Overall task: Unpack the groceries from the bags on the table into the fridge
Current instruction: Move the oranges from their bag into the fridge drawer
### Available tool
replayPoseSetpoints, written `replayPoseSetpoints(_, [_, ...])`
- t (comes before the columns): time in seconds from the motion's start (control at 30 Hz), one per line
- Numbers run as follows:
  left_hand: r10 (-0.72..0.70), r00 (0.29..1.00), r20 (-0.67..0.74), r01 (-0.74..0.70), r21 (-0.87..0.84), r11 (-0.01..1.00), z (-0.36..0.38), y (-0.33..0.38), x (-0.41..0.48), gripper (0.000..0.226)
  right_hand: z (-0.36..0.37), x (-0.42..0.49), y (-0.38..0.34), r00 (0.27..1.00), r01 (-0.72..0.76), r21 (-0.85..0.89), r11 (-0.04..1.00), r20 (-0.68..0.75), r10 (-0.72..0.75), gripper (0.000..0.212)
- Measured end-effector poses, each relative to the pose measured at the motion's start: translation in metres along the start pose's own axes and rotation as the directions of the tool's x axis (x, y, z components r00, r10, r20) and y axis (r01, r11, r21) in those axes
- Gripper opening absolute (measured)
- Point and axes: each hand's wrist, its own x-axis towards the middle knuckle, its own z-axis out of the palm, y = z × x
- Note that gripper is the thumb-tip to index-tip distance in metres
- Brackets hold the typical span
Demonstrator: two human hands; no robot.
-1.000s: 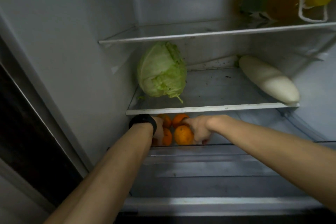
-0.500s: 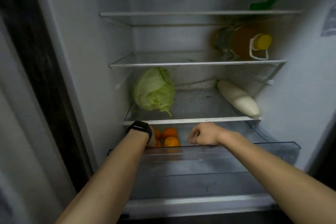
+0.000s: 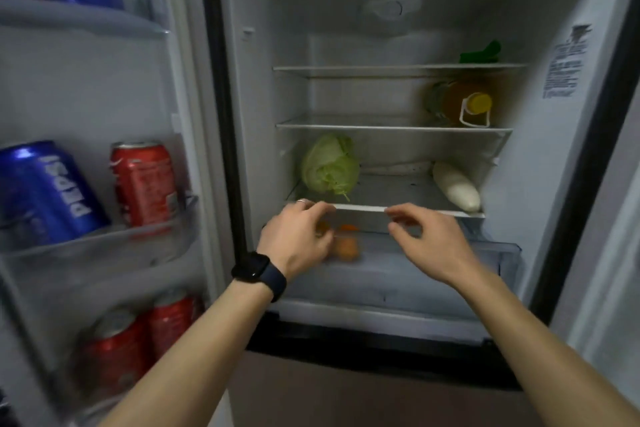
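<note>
Plastic drawer (image 3: 391, 282) at frame centre holds the oranges (image 3: 346, 248). The left hand (image 3: 298, 241) and right hand (image 3: 433, 246) hover before it, loosely curled, empty. Better to push its front evenly with both.

I saw the fridge liner (image 3: 263, 114) as smooth, matt white plastic, its shelves (image 3: 391, 128) clear glass with white trim. The drawer (image 3: 433, 274) and door bin (image 3: 104, 243) were translucent plastic. The cans (image 3: 143, 184) shone like glossy painted metal. The cabbage (image 3: 329, 165) looked matt and crinkled, the radish (image 3: 455, 187) smooth. The watch strap (image 3: 258, 272) seemed matt rubber, though blurred.
</note>
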Motion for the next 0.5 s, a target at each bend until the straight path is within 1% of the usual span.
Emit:
replayPoseSetpoints(0.07, [-0.032, 0.996, -0.081, 0.028, -0.052, 0.998, -0.007, 0.003, -0.05, 0.041, 0.004, -0.04, -0.015, 0.997, 0.051, 0.064, 0.997, -0.059, -0.047, 0.028])
replayPoseSetpoints(0.13, [-0.083, 0.992, -0.098, 0.076, -0.073, 0.994, -0.01, 0.002, -0.101, 0.041, 0.014, -0.083, -0.031, 0.996, 0.077, 0.11, 0.991, -0.044, -0.073, 0.03])
replayPoseSetpoints(0.3, [-0.25, 0.963, -0.101, 0.247, -0.034, 0.968, -0.013, -0.021, -0.219, 0.04, 0.053, -0.176, -0.082, 0.978, 0.124, 0.196, 0.973, 0.144, -0.154, 0.033])
replayPoseSetpoints(0.4, [-0.366, 0.924, -0.11, 0.372, 0.031, 0.928, -0.022, -0.044, -0.293, 0.037, 0.085, -0.221, -0.116, 0.939, 0.155, 0.221, 0.963, 0.27, -0.213, 0.037])
replayPoseSetpoints(0.5, [-0.469, 0.878, -0.096, 0.478, 0.126, 0.869, -0.037, -0.074, -0.375, 0.038, 0.121, -0.262, -0.157, 0.884, 0.216, 0.237, 0.947, 0.364, -0.293, 0.036])
